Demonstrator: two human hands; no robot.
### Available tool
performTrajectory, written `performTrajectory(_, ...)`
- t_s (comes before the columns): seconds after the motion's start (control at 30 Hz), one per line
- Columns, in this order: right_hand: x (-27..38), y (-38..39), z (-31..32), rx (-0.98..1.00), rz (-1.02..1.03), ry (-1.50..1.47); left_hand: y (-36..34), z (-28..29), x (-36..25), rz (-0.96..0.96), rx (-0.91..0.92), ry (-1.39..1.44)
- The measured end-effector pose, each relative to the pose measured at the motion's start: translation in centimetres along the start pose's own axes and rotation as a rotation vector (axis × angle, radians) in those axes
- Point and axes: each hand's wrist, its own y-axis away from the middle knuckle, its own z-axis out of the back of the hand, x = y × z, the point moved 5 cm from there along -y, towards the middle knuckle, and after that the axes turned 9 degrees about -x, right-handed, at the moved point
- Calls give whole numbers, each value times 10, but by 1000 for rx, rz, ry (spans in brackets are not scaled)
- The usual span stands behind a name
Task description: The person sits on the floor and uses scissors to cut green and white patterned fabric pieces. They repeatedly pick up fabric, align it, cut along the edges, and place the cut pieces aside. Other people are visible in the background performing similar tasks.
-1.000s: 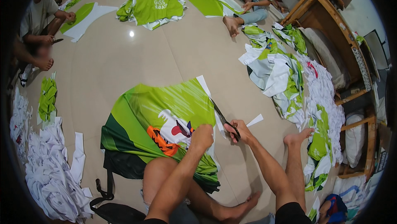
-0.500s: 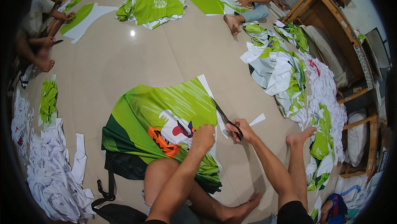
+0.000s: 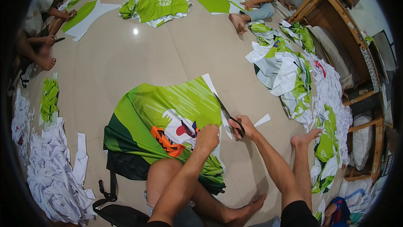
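Observation:
A printed green fabric panel [image 3: 142,109] with a cartoon figure and white margins lies over the floor in front of me and against my bent knee. My left hand [image 3: 208,138] is closed on the panel near its right edge, bunching the cloth. In my right hand [image 3: 245,127] is a pair of black-handled scissors [image 3: 226,115], their blades pointing away from me along the panel's white right margin. How far the blades are apart is hard to make out. A narrow white offcut strip [image 3: 226,129] hangs below the blades, beside the panel's edge.
White scraps [image 3: 50,168] are heaped at left, below a green cloth bundle [image 3: 49,97]. Printed panels [image 3: 285,71] and more white scraps [image 3: 331,88] pile along the right. A green fabric heap [image 3: 161,2] lies far ahead. Two people sit beyond, one holding a dark blade. A black bag [image 3: 119,214] lies near me.
Little differs. My right hand and the scissors have shifted slightly away from me and to the left; my left hand keeps its grip on the panel.

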Motion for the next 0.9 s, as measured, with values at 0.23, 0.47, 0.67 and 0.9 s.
performTrajectory(0.23,7,-2,-9,2,3,13,1,1,2,30,-7,8)
performTrajectory(0.47,15,-13,-9,2,-7,12,-1,-2,4,11,-13,-1)
performTrajectory(0.67,13,-13,-14,-4,-5,2,1,0,1,17,-15,-12)
performTrajectory(0.9,25,-27,-14,8,-15,-8,1,0,2,26,-20,-9)
